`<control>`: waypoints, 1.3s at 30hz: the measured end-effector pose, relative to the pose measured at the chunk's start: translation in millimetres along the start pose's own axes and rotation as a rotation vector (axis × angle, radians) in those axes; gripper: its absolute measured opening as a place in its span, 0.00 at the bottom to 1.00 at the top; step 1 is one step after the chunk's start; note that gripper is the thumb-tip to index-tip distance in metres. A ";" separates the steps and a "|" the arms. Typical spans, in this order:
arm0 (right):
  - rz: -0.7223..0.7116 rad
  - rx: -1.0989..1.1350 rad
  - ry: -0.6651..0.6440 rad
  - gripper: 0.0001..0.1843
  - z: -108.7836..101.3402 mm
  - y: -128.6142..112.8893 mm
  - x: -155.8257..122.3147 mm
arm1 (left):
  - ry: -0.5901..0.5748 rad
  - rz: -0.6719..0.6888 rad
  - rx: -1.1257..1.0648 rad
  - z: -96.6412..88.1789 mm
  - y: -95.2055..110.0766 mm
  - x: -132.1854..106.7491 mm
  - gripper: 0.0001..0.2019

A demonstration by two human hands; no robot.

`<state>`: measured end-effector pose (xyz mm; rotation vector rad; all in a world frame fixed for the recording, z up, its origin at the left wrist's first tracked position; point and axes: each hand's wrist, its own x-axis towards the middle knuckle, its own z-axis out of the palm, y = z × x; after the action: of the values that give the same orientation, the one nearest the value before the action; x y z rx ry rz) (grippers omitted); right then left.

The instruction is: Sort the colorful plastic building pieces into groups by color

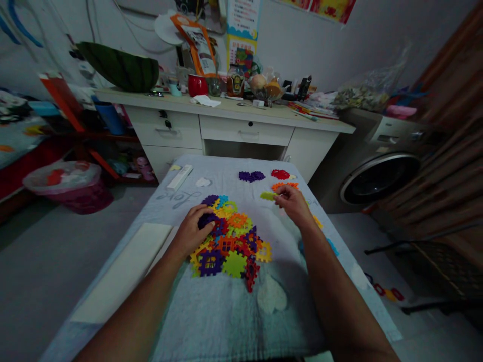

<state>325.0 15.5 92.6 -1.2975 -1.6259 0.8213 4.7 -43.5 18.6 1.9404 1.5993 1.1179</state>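
A heap of toothed plastic building pieces [234,263] in several colours lies mid-table. At its left edge is my left hand [190,231], with thumb and fingers closed around a dark purple piece [206,219]. Farther back on the right, my right hand [292,203] pinches a lime green piece [267,196] low over the cloth. Beyond that hand are an orange group [285,186], a red group [279,174] and a purple group [251,176]. My right forearm partly hides yellow and blue pieces [332,247].
A pale blue cloth [234,322] covers the table. On its left lie a long white panel [124,271] and a narrow white box [180,177]. Behind stands a cluttered white desk [241,108], with a washing machine [373,161] to the right and a pink bin [83,196] left.
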 end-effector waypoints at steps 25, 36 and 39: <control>0.236 -0.834 0.154 0.03 -105.9 67.0 3.7 | 0.000 0.007 -0.001 0.6 -0.1 0.9 0.17; -0.086 -0.437 -0.115 0.06 -16.0 -5.5 -17.5 | 0.016 -0.011 -0.012 0.3 -1.3 -0.7 0.17; -0.185 -0.401 -0.323 0.08 27.9 -9.8 -31.5 | 0.020 -0.021 -0.017 -0.6 -0.2 -1.3 0.17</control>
<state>297.9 -16.7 83.0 -1.3020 -2.2194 0.6331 4.2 -44.9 18.4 1.9027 1.6121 1.1425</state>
